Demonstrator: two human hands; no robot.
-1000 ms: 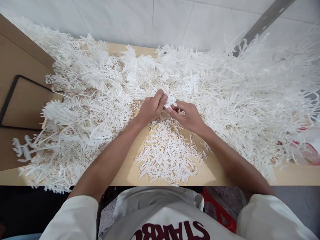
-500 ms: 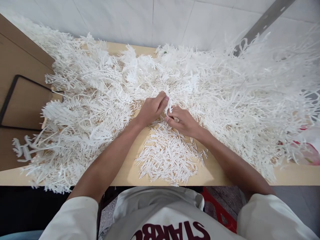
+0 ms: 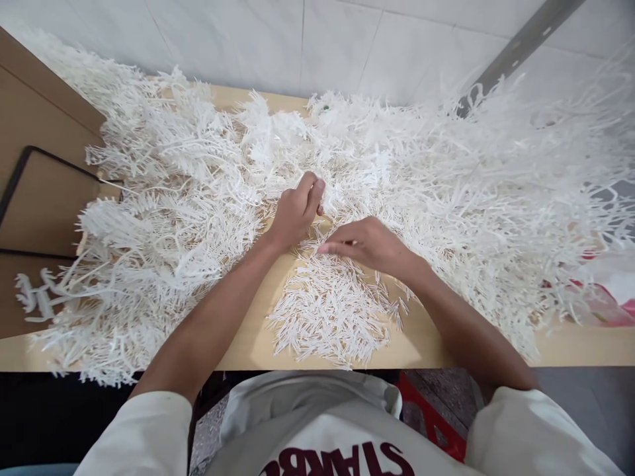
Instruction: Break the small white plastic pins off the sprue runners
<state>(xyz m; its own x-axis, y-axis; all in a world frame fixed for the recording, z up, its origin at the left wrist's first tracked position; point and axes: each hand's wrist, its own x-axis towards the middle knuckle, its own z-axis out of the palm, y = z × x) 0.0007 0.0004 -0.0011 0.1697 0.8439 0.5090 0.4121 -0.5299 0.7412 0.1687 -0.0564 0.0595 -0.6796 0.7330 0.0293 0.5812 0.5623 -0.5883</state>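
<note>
My left hand is closed in a pinch, thumb against bent fingers, on a white branched plastic piece that blends into the white heap behind. Lower and to the right, my right hand has thumb and fingers drawn together, their tips over the top of a loose pile of short white plastic sticks. What those fingertips hold, if anything, is too small to make out. A gap separates the two hands.
Large heaps of white branched plastic pieces spread left, behind and right on the wooden table. A cardboard box with a black wire frame stands left. A clear-and-red plastic bag lies right. Behind is a tiled wall.
My hands have come apart from the white piece between them. My right hand has moved down towards the pile of sticks. My left hand has shifted slightly left.
</note>
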